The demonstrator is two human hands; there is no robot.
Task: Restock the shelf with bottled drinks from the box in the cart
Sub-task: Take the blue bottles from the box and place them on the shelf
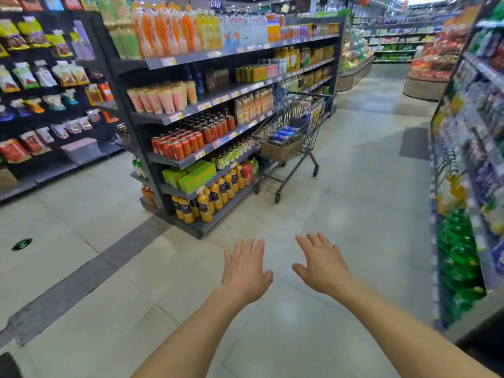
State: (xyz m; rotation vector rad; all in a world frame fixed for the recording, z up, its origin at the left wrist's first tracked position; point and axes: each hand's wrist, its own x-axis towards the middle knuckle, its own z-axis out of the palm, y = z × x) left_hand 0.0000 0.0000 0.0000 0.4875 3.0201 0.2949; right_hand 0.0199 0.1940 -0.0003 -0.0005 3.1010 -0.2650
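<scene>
Head view, looking down a supermarket aisle: both bare forearms reach forward over the pale tiled floor (354,214), palms down. The left hand (245,271) has its fingers (259,249) straight and slightly spread, holding nothing. The right hand (321,264) is just beside it, apart from it, and its fingers (324,241) are likewise straight, fanned and empty. Neither hand touches anything.

Well ahead of the hands stands the wire cart (313,118), parked close against the aisle face of the drinks shelf (207,225), towards that shelf's far end. In the cart's basket sits a brown cardboard box (281,152), and blue bottled drinks (283,133) lie in its open top; their labels are too small to read.

The shelf has several tiers. Tall orange and pale pouches and bottles fill the top tier. Pink cups (163,99) stand near the near end of a middle tier, with red cans (188,143) on the tier below. Lower still are green cartons (193,175), and orange juice bottles (210,197) line the bottom tier at the near corner.

Hanging snack packets (41,77) cover a dark wall rack at the left. Another shelf runs along the right edge, blurred, with green bottles (458,263) low down. A dark grey stripe (90,271) crosses the floor diagonally at the left, running to the near corner of the drinks shelf.
</scene>
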